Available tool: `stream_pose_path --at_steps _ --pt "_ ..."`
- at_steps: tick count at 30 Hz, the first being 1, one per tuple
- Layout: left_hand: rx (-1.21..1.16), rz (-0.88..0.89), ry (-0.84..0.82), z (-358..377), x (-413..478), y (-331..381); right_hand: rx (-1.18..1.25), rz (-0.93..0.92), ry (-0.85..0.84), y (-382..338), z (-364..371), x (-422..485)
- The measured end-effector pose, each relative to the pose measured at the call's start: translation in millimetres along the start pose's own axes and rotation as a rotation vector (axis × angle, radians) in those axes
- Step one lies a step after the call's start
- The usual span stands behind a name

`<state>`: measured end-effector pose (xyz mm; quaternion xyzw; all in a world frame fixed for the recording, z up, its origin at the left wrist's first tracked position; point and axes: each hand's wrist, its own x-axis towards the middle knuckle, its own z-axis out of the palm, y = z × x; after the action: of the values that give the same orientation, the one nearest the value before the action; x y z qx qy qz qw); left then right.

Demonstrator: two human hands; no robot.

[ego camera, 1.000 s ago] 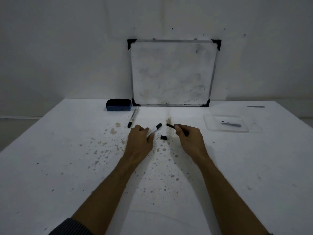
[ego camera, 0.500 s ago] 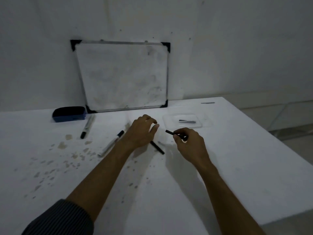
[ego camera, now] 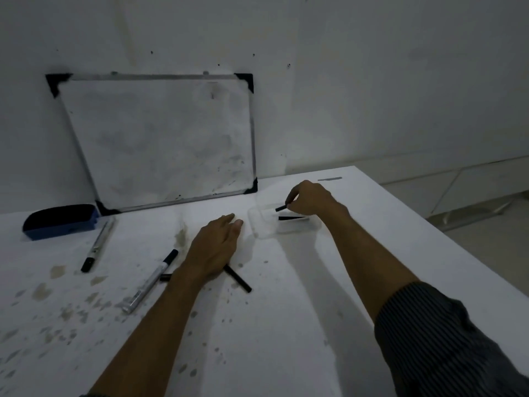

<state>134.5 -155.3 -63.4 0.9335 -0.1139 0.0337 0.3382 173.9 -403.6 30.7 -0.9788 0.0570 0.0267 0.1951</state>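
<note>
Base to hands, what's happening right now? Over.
Copy: right hand pinches black stick above clear tray. Flat left hand rests on table. Nothing blocking tray.

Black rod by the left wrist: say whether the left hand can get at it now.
Probably yes: the left hand lies flat, holding nothing, right over one end of the black rod; nothing else covers it.

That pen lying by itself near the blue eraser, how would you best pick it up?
Pinch the pen across the middle of its barrel, coming straight down from above. It lies flat on the table, long and thin, with bare surface along both long sides, so there is room to close on it. The eraser crowds its far end.
</note>
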Motion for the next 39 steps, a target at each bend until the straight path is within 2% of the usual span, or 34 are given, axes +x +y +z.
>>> stream_pose_path --at_steps 5,9,12,16,19,22,26,30,35,39 --pt "-0.023 0.002 0.010 -0.9 0.6 3.7 -0.093 0.031 -0.113 7.4 10.3 29.2" --pt "0.002 0.010 -0.006 -4.1 -2.1 7.2 -0.067 -0.017 -0.117 7.2 8.0 25.8" --pt "-0.013 -0.016 -0.036 -8.2 -6.7 13.0 0.038 -0.076 -0.006 -6.5 -4.0 -2.5" --pt "-0.268 -0.093 -0.129 -30.3 -15.6 25.8 0.236 -0.234 0.196 -39.3 6.5 -72.3" --pt "-0.146 0.010 -0.052 -51.2 -30.0 23.8 0.331 -0.289 0.113 -58.5 38.3 -125.0" --pt "-0.036 0.039 0.038 -70.6 -61.1 6.8 0.251 -0.216 0.014 -63.0 76.2 -153.6" --pt "0.111 -0.020 0.093 -89.2 -108.5 -31.2 0.029 -0.157 0.124 -69.3 116.5 -170.2" --pt "0.185 -0.105 0.165 -89.4 -147.8 -57.7 -0.002 -0.207 0.142 -83.8 128.8 -170.4" --pt "0.225 -0.164 0.345 -77.3 -160.8 -70.7 0.300 -0.277 0.069 -110.3 125.9 -152.9" --pt "0.211 -0.165 0.384 -78.1 -161.2 -67.5 0.512 -0.365 -0.003 -124.2 120.7 -145.0"
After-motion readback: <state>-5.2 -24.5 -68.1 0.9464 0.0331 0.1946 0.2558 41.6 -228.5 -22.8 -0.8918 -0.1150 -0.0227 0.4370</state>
